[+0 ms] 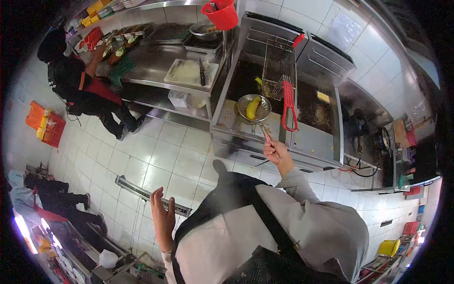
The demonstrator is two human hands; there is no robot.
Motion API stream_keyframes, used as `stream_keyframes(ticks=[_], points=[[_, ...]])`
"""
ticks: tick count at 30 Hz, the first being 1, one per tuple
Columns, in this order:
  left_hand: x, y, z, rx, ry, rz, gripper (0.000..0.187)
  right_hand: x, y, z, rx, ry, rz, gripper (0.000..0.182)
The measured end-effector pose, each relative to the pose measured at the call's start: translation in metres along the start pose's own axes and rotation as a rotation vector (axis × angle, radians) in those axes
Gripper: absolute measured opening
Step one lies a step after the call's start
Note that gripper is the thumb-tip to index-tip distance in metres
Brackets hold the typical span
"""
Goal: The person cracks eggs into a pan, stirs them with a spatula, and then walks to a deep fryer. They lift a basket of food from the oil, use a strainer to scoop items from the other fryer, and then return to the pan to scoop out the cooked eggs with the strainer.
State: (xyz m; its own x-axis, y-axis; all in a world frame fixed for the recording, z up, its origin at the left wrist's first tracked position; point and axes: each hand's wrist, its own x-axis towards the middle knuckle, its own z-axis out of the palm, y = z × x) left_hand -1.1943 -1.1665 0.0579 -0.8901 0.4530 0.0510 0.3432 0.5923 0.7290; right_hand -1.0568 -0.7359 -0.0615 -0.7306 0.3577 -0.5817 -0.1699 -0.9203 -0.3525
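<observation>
My right hand (275,152) is closed round the handle of a round metal strainer (243,110), held over the front of the fryer counter. In the strainer lies a yellow-green curved piece of food (253,108). Just right of it, a red slotted turner (288,106) leans against a wire fryer basket (278,61). A small yellow-green bit (258,81) shows beside the basket. My left hand (162,218) is raised over the tiled floor at my left side, fingers stretched and holding nothing.
A steel worktable (146,61) at the left holds a white cutting board (182,72) with a knife (202,71). A co-worker (78,85) in dark clothes stands at its far end. A red bucket (222,16) hangs above. Another person (52,194) is at the lower left.
</observation>
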Motion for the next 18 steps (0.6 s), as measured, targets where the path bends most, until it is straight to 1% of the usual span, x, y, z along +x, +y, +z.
stream_keyframes(ticks=[3,5,8,11,15,17,18], points=[[0.002,0.007,0.000,-0.003,-0.029,-0.032,0.040,-0.006,-0.004,0.005,-0.002,0.022,0.009,0.024],[-0.001,0.006,0.000,-0.002,-0.032,-0.037,0.040,-0.014,0.000,0.002,-0.038,-0.013,-0.022,0.017],[-0.006,0.001,0.003,-0.006,-0.041,-0.050,0.041,-0.008,-0.001,-0.005,-0.037,0.025,0.015,0.016],[-0.008,0.004,0.002,-0.011,-0.018,-0.069,0.041,-0.013,0.001,0.003,0.035,-0.025,0.013,0.016],[-0.018,0.002,0.000,-0.012,0.005,-0.108,0.040,-0.013,0.011,0.005,-0.055,0.020,-0.035,0.016],[-0.022,-0.001,-0.003,0.003,-0.002,-0.108,0.040,-0.012,0.009,0.008,0.102,0.005,0.046,0.016],[-0.023,-0.002,-0.003,0.018,-0.012,-0.106,0.039,-0.011,0.010,0.008,0.099,0.004,0.048,0.016]])
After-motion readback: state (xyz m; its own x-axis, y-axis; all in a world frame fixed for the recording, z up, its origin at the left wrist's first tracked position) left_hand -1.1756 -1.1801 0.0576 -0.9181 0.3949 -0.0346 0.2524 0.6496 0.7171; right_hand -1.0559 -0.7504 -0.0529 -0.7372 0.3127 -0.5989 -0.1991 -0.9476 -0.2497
